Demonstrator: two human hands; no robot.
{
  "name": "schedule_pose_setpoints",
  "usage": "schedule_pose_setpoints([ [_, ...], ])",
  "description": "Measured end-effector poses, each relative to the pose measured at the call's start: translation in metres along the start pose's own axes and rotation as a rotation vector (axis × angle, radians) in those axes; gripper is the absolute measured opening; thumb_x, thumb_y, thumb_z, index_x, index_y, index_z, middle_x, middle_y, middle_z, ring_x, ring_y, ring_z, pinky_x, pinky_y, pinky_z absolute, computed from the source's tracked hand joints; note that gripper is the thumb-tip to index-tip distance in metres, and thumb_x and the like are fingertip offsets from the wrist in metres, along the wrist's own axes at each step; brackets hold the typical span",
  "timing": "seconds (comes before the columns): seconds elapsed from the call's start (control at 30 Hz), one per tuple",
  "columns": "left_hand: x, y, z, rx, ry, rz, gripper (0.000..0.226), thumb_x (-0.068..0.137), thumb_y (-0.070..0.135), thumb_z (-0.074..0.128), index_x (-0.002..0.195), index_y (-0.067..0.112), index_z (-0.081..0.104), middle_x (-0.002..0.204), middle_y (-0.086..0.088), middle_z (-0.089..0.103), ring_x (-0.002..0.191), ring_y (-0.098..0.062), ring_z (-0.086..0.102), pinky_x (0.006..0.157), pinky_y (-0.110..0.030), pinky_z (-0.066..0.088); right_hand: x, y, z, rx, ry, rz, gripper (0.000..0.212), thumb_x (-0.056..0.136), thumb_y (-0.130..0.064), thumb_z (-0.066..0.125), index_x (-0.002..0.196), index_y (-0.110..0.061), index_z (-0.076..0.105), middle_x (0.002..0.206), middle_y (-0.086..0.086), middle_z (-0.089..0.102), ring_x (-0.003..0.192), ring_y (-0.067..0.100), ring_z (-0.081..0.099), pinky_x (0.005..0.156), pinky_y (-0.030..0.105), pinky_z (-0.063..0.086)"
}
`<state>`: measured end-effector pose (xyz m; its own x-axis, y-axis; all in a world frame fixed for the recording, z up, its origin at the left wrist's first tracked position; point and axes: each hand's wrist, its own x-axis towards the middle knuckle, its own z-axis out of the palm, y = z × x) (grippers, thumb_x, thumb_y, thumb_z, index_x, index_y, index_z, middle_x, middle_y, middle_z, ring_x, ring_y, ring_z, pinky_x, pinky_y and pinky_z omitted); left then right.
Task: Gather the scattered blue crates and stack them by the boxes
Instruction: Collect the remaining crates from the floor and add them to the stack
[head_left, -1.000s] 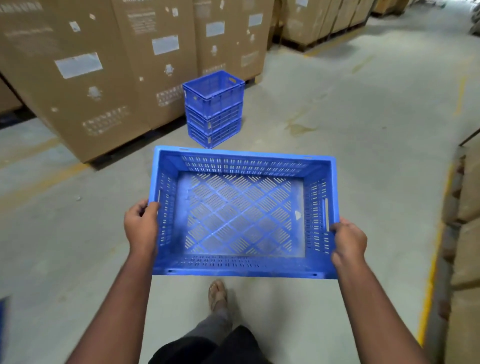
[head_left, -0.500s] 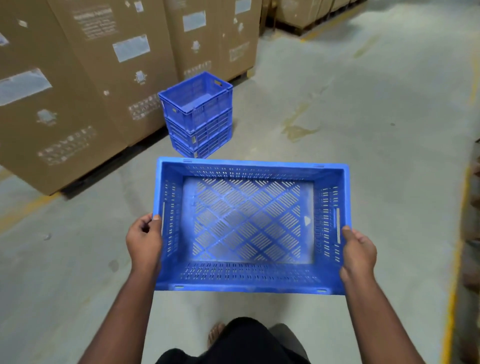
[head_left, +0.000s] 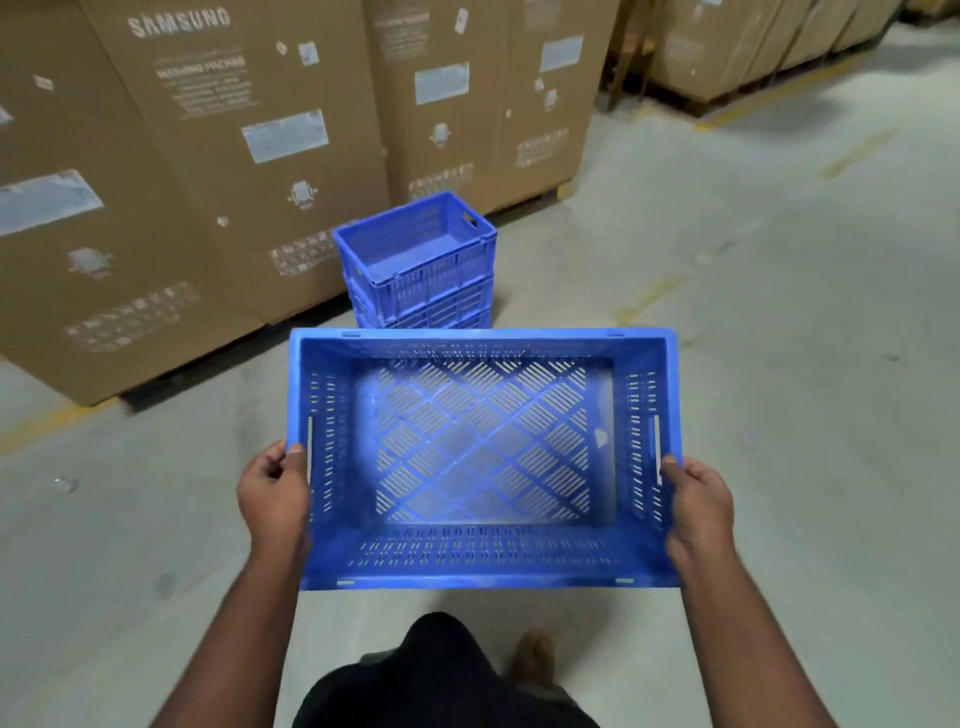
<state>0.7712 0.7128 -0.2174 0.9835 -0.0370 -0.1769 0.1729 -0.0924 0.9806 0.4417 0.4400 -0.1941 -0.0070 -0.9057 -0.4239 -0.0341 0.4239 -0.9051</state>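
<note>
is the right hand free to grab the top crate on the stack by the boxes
Probably not: the right hand and left hand both grip the carried crate, and the stack stands beyond its far rim.

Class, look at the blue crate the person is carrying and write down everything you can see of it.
The carried crate is a bright blue rectangular box that looks like plastic, open on top and empty. Its floor is a lattice of diagonal slots, and its walls have rows of small slits. It is held level above the concrete floor, long side across the body. The left hand and right hand grip its short ends. Nothing else touches it.
</note>
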Motion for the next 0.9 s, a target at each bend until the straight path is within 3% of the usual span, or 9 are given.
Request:
schedule_pose_setpoints([
  [0.1,0.006,0.015,0.050,-0.010,0.046,0.003,0.023,0.099,0.016,0.062,0.112,0.000,0.069,0.099,-0.011,0.069,0.078,-0.014,0.060,0.075,-0.026,0.052,0.061,-0.047,0.024,-0.026,-0.040,-0.015,0.027,0.091,-0.013,0.068,0.113,0.002,0.065,0.096,0.022,0.068,0.084,0.030,0.063,0.083,0.054,0.056],
  [0.2,0.022,0.028,0.099,0.005,0.119,0.003,0.019,0.099,0.012,0.060,0.110,0.000,0.068,0.096,-0.010,0.067,0.070,-0.009,0.057,0.069,-0.020,0.051,0.116,-0.083,0.060,-0.054,-0.115,-0.040,0.019,0.092,-0.011,0.067,0.109,-0.003,0.066,0.087,0.017,0.064,0.079,0.027,0.060,0.076,0.045,0.054],
  [0.3,0.053,0.034,0.148,-0.007,0.155,-0.022,0.020,0.098,0.014,0.060,0.108,-0.001,0.069,0.094,-0.010,0.067,0.072,-0.012,0.056,0.077,-0.032,0.049,0.168,-0.111,0.103,-0.083,-0.175,-0.075,0.005,0.093,-0.008,0.063,0.093,-0.005,0.067,0.076,0.013,0.062,0.069,0.025,0.058,0.070,0.038,0.052],
  [0.4,0.092,0.038,0.194,-0.013,0.191,-0.031,0.021,0.097,0.018,0.062,0.106,0.002,0.071,0.092,-0.010,0.069,0.078,-0.018,0.059,0.081,-0.035,0.050,0.219,-0.132,0.147,-0.110,-0.193,-0.075,0.018,0.091,-0.004,0.062,0.074,-0.012,0.066,0.069,0.012,0.061,0.066,0.025,0.058,0.069,0.039,0.050],
  [0.53,0.153,0.043,0.253,-0.026,0.216,-0.039,0.018,0.096,0.016,0.062,0.104,0.003,0.072,0.091,-0.010,0.069,0.080,-0.021,0.060,0.084,-0.039,0.053,0.280,-0.157,0.207,-0.129,-0.226,-0.037,0.012,0.086,-0.004,0.066,0.077,-0.011,0.069,0.074,0.015,0.064,0.072,0.029,0.059,0.070,0.044,0.051],
  [0.67,0.210,0.059,0.306,-0.015,0.204,-0.048,0.018,0.095,0.018,0.063,0.105,0.005,0.072,0.095,-0.011,0.071,0.081,-0.022,0.063,0.090,-0.047,0.056,0.331,-0.192,0.270,-0.149,-0.210,-0.056,0.019,0.082,0.004,0.065,0.072,-0.012,0.068,0.068,0.013,0.064,0.068,0.027,0.060,0.069,0.041,0.051],
  [0.8,0.259,0.075,0.339,0.065,0.128,-0.025,0.029,0.085,0.012,0.066,0.113,0.016,0.073,0.109,-0.007,0.075,0.095,-0.028,0.071,0.094,-0.049,0.056,0.377,-0.222,0.328,-0.147,-0.207,-0.035,0.017,0.078,0.004,0.065,0.074,-0.012,0.068,0.065,0.010,0.063,0.063,0.025,0.058,0.065,0.037,0.051],
  [0.9,0.289,0.087,0.359,0.111,0.136,-0.017,0.038,0.087,0.010,0.063,0.124,0.019,0.070,0.122,-0.002,0.071,0.108,-0.023,0.070,0.099,-0.045,0.055,0.410,-0.239,0.372,-0.143,-0.265,-0.045,0.010,0.067,-0.003,0.066,0.073,-0.009,0.071,0.071,0.016,0.060,0.068,0.027,0.056,0.067,0.043,0.049],
])
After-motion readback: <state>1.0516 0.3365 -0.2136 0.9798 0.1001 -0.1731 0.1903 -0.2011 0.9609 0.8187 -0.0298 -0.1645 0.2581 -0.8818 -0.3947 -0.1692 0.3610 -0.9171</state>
